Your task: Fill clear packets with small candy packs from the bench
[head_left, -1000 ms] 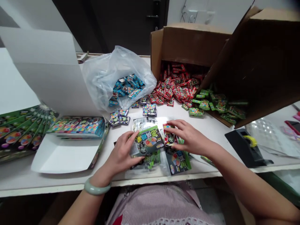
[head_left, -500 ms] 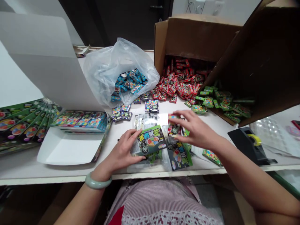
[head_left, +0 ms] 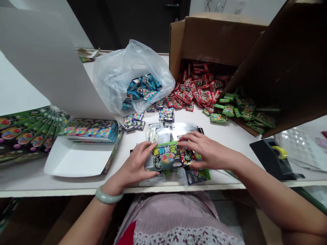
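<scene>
Left hand (head_left: 130,167) gripping green packet (head_left: 165,156), right hand (head_left: 211,151) on small red packet (head_left: 186,156)

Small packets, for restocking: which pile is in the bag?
The blue packets sit in the clear bag; red packets and green packets lie by the cardboard box.

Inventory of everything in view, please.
cardboard box: 1, brown, tipped open, back right
red packets: many, red, spilling from box
green packets: many, green, spilling from box
plastic bag: 1, transparent, back centre
blue packets: many, blue, in bag
white carton: 1, white, open, left
printed card: 1, green, far left
tape dispenser: 1, black, yellow tape, right
transparent sleeves: several, front centre, under hands
green printed packet: 1, green, under both hands
red-printed packet: 1, red, beside it
bangle: 1, pale green, left wrist
left hand: on green printed packet
right hand: on red-printed packet
</scene>
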Available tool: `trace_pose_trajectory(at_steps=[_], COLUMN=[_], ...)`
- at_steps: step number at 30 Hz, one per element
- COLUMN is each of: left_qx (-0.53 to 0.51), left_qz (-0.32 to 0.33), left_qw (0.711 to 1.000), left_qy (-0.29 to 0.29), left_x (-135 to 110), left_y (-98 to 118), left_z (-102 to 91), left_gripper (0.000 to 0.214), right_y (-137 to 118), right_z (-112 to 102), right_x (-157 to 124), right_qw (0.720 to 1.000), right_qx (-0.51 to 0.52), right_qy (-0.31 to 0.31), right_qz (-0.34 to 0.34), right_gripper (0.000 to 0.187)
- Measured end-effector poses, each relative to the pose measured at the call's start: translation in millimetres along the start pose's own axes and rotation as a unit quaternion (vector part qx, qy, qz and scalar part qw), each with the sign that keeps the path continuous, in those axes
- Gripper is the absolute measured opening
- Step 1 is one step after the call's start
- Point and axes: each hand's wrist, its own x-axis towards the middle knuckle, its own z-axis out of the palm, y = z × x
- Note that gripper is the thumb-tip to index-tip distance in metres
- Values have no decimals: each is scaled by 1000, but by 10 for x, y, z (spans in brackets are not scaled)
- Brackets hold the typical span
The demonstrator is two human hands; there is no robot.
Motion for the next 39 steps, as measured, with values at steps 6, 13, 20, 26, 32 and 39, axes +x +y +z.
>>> trace_pose_trajectory(at_steps=[6, 13, 20, 26, 32, 39], left_qx=[-39, -33, -39, -35, -26, -24], left_qz=[-7, -15, -25, -56, -69, -83], left_qw=[999, 999, 997, 994, 994, 988], left_qy=[-25, 29, 68, 84, 85, 128], left_x=[12, 4, -14, -97, -142, -130], left_y=[20, 2, -7, -107, -201, -318], left_z=[-5, 33, 46, -20, -18, -8], left_gripper=[95, 97, 95, 90, 91, 91], right_y=[25, -57, -14, 873, 1187, 1004], right_z=[19, 185, 327, 367, 246, 133], right_x=[49, 91, 330, 1219, 1887, 1212], right_qw=[999, 986, 970, 974, 976, 914], right_qx=[25, 76, 175, 30, -79, 341], right_qy=[21, 134, 156, 149, -79, 180], right_qz=[23, 59, 70, 166, 189, 128], right_gripper=[69, 70, 37, 32, 70, 61])
